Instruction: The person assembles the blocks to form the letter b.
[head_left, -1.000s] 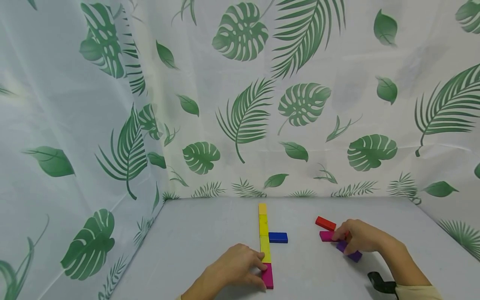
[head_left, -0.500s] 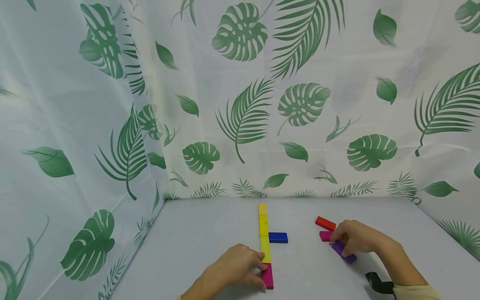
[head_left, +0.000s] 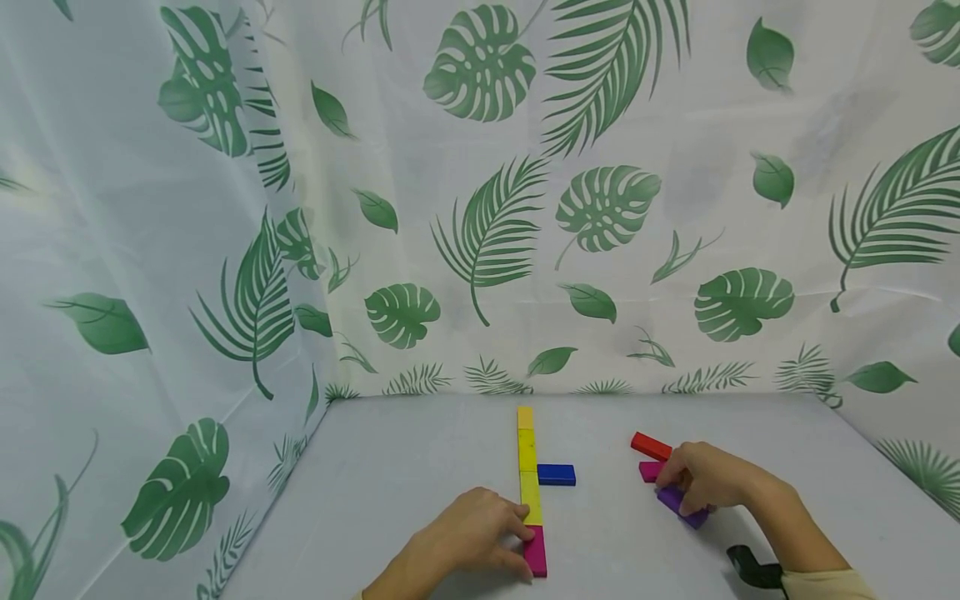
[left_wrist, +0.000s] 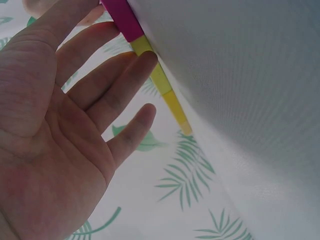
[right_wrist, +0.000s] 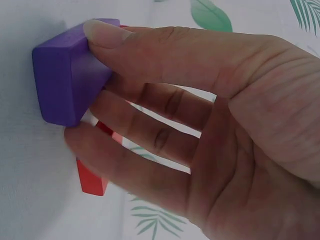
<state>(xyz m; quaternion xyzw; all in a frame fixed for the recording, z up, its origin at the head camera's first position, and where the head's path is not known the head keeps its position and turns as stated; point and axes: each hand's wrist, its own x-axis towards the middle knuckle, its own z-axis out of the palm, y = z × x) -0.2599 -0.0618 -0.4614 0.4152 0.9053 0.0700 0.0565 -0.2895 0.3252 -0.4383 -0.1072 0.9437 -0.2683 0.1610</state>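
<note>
White tbl (head_left: 390, 475), seen frm here: R hand (head_left: 708, 479) pinching purple (right_wrist: 70, 75), red (head_left: 651, 447) at its 11 o'clock. L hand (head_left: 476, 529) fingers near straight, touching pink (head_left: 536, 554) at yellow row's (head_left: 528, 462) 6 o'clock end. IMO firm, level pinch; don't bump red.

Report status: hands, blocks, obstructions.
Left hand: holding pink block at near end of yellow row. Right hand: gripping purple block. Possible snag: red block and other pink block close by right hand.

Three yellow blocks (head_left: 528, 451), a magenta end block (head_left: 536, 558), a second magenta block (head_left: 648, 472), a blue block (head_left: 557, 475), a red block (head_left: 650, 446), a purple block (right_wrist: 72, 77), a tabletop (head_left: 405, 467) that was pale grey, a white backdrop (head_left: 675, 117) that bore green leaves.
</note>
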